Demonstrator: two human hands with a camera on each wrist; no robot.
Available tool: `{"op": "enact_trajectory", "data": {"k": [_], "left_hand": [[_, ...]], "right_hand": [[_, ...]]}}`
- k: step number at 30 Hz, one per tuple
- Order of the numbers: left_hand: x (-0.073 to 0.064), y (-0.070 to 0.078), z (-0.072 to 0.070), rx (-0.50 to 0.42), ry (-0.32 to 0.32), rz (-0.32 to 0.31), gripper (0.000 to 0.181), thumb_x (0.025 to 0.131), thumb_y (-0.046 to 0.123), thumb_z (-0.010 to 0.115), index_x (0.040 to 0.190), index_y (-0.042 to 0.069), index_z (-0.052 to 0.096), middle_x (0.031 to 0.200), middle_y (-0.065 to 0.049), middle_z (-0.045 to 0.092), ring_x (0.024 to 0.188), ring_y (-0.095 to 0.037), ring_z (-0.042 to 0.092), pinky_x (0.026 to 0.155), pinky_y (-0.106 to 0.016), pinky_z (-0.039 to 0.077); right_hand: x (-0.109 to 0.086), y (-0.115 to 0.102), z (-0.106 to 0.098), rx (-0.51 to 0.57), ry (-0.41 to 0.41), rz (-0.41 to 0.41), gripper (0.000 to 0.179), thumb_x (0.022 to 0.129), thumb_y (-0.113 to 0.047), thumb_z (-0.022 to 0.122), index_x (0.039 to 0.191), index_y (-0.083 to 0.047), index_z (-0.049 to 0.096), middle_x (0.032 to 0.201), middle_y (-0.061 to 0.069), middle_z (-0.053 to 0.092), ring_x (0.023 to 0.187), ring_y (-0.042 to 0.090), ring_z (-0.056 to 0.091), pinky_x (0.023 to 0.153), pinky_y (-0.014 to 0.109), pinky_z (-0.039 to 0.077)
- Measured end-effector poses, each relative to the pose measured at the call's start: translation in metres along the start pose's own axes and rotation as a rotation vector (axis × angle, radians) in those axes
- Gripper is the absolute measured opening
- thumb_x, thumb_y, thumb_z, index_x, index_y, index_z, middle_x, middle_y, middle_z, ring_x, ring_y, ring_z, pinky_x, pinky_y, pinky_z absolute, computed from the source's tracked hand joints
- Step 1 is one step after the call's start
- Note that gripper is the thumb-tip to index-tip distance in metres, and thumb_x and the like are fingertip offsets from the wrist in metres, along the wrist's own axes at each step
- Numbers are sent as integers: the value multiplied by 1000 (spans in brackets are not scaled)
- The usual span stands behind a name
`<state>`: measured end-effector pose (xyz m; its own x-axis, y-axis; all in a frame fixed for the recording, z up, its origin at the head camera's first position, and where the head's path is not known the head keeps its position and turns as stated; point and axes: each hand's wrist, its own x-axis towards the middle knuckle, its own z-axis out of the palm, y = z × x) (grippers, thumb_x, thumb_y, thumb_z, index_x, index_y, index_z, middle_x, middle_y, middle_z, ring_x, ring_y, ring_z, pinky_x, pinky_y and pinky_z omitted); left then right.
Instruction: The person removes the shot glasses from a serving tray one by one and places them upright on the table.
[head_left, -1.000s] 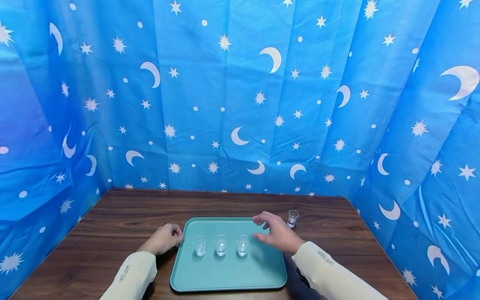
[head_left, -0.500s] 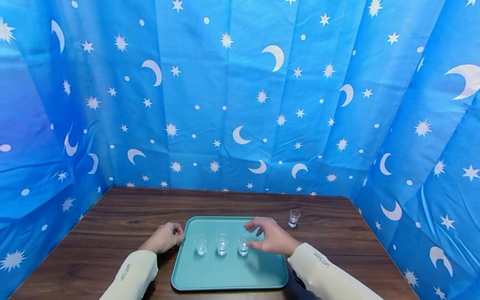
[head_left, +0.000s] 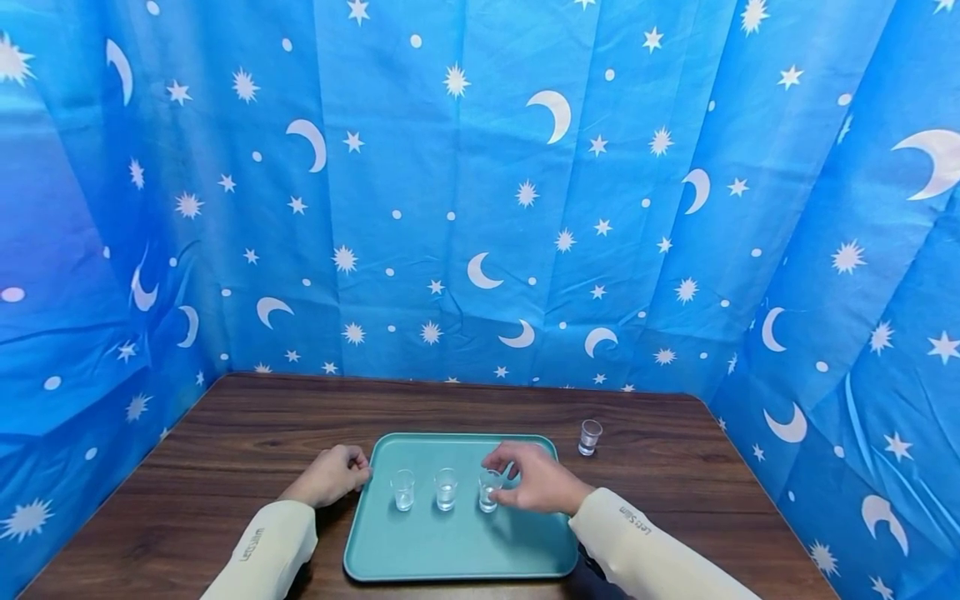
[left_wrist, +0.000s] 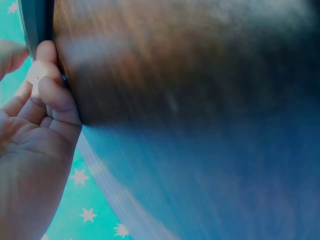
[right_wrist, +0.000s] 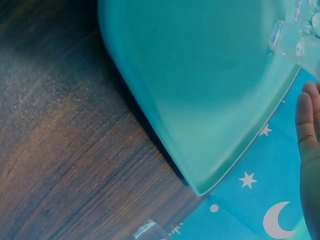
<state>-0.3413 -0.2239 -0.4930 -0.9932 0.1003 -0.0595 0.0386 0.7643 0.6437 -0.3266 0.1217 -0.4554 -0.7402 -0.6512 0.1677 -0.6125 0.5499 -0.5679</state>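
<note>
My left hand [head_left: 330, 477] pinches the left rim of a green tray [head_left: 457, 550]; the left wrist view has the thumb [left_wrist: 11, 56] on one side of the rim and curled fingers on the other. Three small clear shot glasses stand upright in a row on the tray: a left one [head_left: 403, 492], a middle one [head_left: 446, 490] and a right one [head_left: 486, 500], each with a little clear liquid. Over the tray's right half, my right hand [head_left: 543, 482] has thumb and fingers spread around the right glass. The right wrist view shows its fingertips close to this glass's rim [right_wrist: 301, 50].
Another shot glass [head_left: 589, 437] with clear liquid stands on the dark wooden table [head_left: 300, 408], behind and right of the tray. A blue curtain [head_left: 420, 167] with white moons and stars surrounds the table at the back and sides.
My right hand has moved left and slightly down from the tray's right side to the right glass. My left hand stays at the rim. The glasses keep their places.
</note>
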Motion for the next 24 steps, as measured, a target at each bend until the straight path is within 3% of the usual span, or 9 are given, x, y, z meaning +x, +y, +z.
{"op": "enact_trajectory", "data": {"k": [24], "left_hand": [[0, 1, -1, -3, -8, -1, 10, 87, 11, 60, 79, 9, 56, 64, -4, 54, 54, -17, 47, 52, -31, 39]], "right_hand": [[-5, 3, -2, -5, 2, 8, 32, 84, -18, 70, 115, -11, 64, 103, -7, 62, 89, 7, 57, 77, 29, 49]]}}
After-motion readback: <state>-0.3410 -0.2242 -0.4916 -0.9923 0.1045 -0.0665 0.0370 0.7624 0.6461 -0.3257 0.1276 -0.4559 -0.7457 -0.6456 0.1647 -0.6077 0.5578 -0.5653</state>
